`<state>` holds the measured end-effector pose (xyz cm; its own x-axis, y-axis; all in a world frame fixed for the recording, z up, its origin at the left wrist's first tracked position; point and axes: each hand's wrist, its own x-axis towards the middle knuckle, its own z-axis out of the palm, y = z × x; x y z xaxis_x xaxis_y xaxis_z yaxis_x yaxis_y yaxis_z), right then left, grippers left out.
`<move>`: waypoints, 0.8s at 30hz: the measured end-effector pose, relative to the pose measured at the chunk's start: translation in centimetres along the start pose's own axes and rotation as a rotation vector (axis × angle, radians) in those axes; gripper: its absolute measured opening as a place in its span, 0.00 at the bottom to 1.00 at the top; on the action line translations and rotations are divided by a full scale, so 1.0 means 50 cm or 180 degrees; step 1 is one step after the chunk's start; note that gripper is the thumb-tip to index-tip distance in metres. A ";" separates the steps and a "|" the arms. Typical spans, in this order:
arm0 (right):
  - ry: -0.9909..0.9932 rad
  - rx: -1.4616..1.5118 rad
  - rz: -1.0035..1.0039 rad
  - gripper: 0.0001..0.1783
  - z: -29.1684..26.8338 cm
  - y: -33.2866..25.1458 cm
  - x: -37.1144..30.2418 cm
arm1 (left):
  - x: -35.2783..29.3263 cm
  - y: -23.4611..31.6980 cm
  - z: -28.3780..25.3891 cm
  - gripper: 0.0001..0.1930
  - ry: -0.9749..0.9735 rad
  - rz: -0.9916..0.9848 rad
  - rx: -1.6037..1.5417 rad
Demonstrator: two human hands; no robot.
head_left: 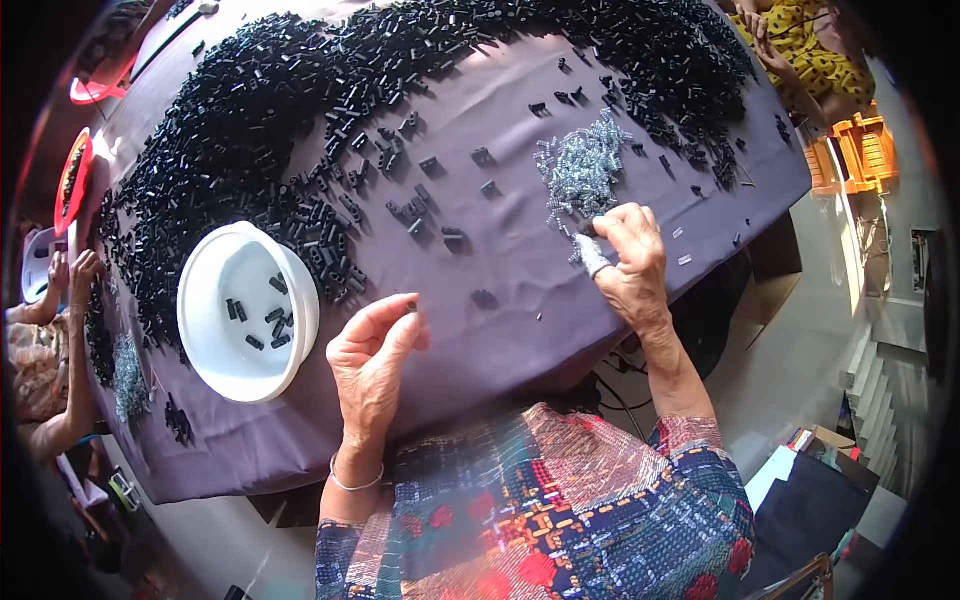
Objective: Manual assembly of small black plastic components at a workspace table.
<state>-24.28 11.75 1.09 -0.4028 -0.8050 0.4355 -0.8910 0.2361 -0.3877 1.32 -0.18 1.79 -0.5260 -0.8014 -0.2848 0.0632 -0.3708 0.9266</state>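
Observation:
My left hand (pixel 372 365) is raised over the near edge of the table, thumb and forefinger pinched on a small dark piece (pixel 412 306). At the near end of a heap of small silvery coil springs (pixel 582 168), my right hand (pixel 634 265) reaches in with curled fingers. A black plastic part (pixel 587 228) shows at its fingertips, partly hidden by them. One finger of that hand has a white wrapping (pixel 591 256). To the left of my left hand stands a white round bowl (pixel 205 330) with several short black parts (pixel 277 325) inside.
A large bank of short black tubular parts (pixel 230 130) curves across the far and left table. The purple-grey cloth (pixel 470 350) carries a few loose ones. Other people's hands (pixel 85 272) are at the left edge, near more springs (pixel 130 380). An orange plastic chair (pixel 866 152) stands at right.

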 end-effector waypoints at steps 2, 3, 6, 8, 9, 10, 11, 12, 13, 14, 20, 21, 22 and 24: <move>-0.0222 -0.0111 0.0161 0.10 0.009 -0.004 0.005 | 0.000 0.001 0.006 0.11 -0.0098 -0.0122 0.0121; -0.0220 -0.0111 0.0161 0.10 0.016 -0.007 0.008 | 0.000 -0.002 0.010 0.11 -0.0099 -0.0121 0.0121; -0.0395 -0.0505 0.0386 0.09 0.033 -0.009 0.010 | 0.001 -0.014 0.012 0.11 -0.0107 -0.0117 0.0019; -0.0436 -0.0565 0.0386 0.09 0.039 -0.014 0.012 | 0.000 -0.018 0.007 0.10 -0.0080 -0.0169 -0.0038; -0.0470 -0.0624 0.0394 0.08 0.043 -0.018 0.014 | -0.002 -0.017 0.003 0.10 -0.0057 -0.0196 -0.0061; -0.0389 -0.0640 0.0305 0.08 0.045 -0.019 0.015 | -0.002 -0.016 0.003 0.10 -0.0023 -0.0198 -0.0055; -0.0311 -0.0647 0.0215 0.08 0.044 -0.017 0.015 | 0.002 -0.015 0.008 0.10 -0.0030 -0.0221 0.0004; -0.0139 -0.0590 0.0112 0.09 0.051 -0.018 0.012 | 0.001 -0.018 0.007 0.10 0.0028 -0.0243 0.0076; -0.0076 -0.0502 0.0010 0.10 0.038 -0.024 0.013 | 0.002 -0.014 0.011 0.10 0.0024 -0.0334 -0.0038; 0.0018 -0.0383 -0.0077 0.12 0.028 -0.035 0.016 | 0.007 -0.014 0.014 0.10 -0.0014 -0.0374 -0.0157; -0.0939 0.1714 -0.0206 0.10 0.012 -0.135 0.032 | 0.008 -0.027 0.010 0.11 -0.0200 -0.0311 -0.0315; -0.1119 0.1865 -0.0356 0.10 0.019 -0.145 0.031 | 0.008 -0.026 0.011 0.11 -0.0181 -0.0322 -0.0318; -0.1201 0.1837 -0.0438 0.10 0.020 -0.157 0.036 | 0.007 -0.025 0.012 0.11 -0.0211 -0.0291 -0.0261; -0.1223 0.1836 -0.0744 0.15 0.032 -0.163 0.041 | 0.005 -0.024 0.014 0.10 -0.0227 -0.0267 -0.0209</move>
<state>-17.49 7.31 3.86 -0.0195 -0.9585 0.2845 -0.6502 -0.2040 -0.7319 0.52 0.39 0.77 -0.5904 -0.7318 -0.3403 0.0707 -0.4669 0.8815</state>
